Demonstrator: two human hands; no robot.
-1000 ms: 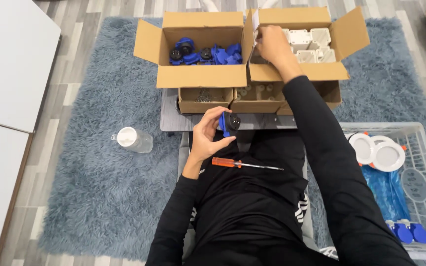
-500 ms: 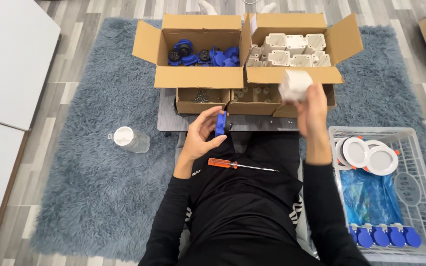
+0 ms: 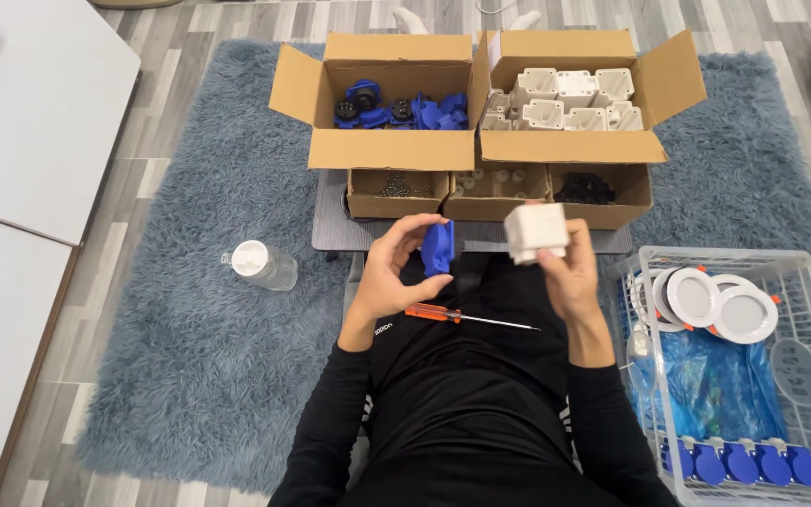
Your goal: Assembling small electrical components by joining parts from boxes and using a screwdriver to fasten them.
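My left hand (image 3: 393, 266) holds a small blue plastic part (image 3: 438, 246) upright in front of my chest. My right hand (image 3: 565, 272) grips a white square plastic housing (image 3: 535, 232) level with it; the two pieces are a short way apart. An orange-handled screwdriver (image 3: 466, 317) lies across my lap just below both hands. Beyond them stand two open cardboard boxes: the left one (image 3: 387, 148) holds blue parts, the right one (image 3: 565, 145) holds white housings.
Three small open boxes (image 3: 499, 192) with screws and dark pieces sit on a grey board. A clear bottle (image 3: 260, 266) lies on the blue rug at left. A clear crate (image 3: 734, 376) at right holds round white lamps and blue parts. White cabinet at far left.
My right hand drew a white housing out of the right box and brought it down and left, close to the blue part. My left hand rose slightly.
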